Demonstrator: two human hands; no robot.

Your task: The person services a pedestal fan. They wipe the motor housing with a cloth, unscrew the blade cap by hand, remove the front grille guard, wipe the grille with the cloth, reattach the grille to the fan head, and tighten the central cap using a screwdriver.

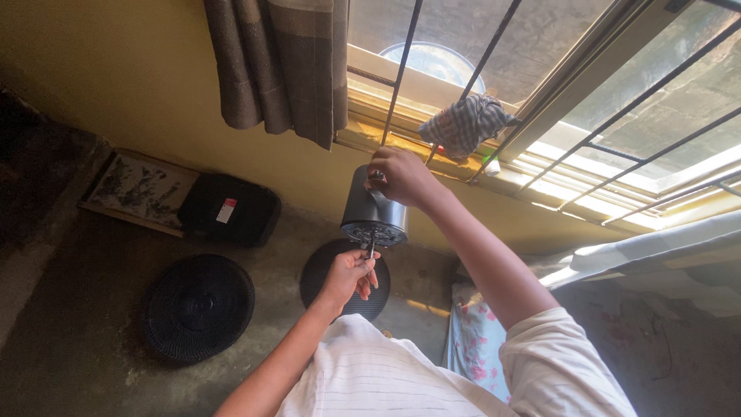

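Observation:
A dark cylindrical fan motor point(369, 210) hangs in the air below a barred window. My right hand point(401, 176) grips its upper end near the window sill. My left hand point(351, 276) is closed on the thin metal shaft point(371, 246) that sticks out of the motor's perforated lower face. Both forearms reach up from my white striped shirt.
Two round black fan grilles point(197, 306) point(328, 262) lie on the concrete floor, next to a black box point(229, 210) and a framed board point(139, 191). A checked cloth point(465, 123) hangs on the window bars; a curtain point(282, 66) hangs left. A floral pillow point(472, 344) lies right.

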